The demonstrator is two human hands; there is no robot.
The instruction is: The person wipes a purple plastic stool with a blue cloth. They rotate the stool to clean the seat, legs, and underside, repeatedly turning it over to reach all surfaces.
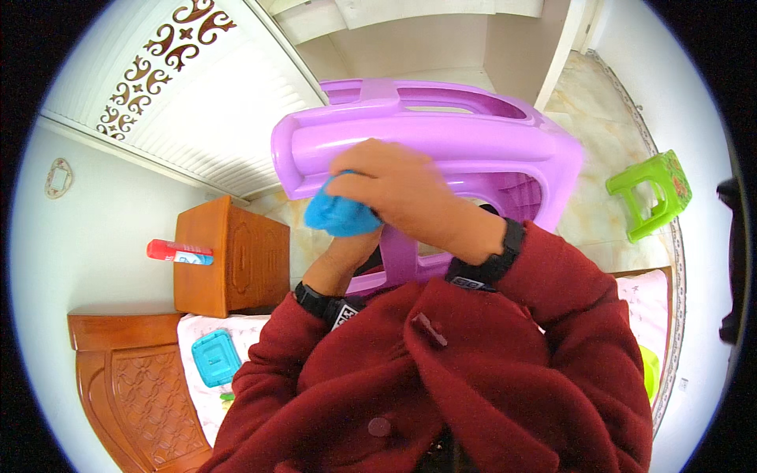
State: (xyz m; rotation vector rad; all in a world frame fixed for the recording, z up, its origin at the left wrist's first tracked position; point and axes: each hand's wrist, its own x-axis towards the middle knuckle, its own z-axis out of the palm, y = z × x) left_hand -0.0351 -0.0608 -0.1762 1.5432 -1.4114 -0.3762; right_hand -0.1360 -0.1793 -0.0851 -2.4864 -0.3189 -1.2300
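A large purple plastic stool point(378, 133) lies tipped on its side in front of my body, with its legs and side openings facing me. My right hand point(402, 180) is over its near edge, the fingers curled around a bunched blue cloth point(343, 210). My left hand point(358, 241) comes up from below, just under the cloth. Most of its fingers are hidden by the cloth and my right hand, so its grip does not show. Black straps point(313, 304) circle both wrists over dark red sleeves.
To the left, a red-capped can point(177, 251) stands on a wooden nightstand point(257, 260). Behind it is a bed with a carved headboard point(148, 396) and a teal plastic lid or box point(216, 358). A green stool point(653, 192) stands right, and a white wardrobe point(408, 53) ahead.
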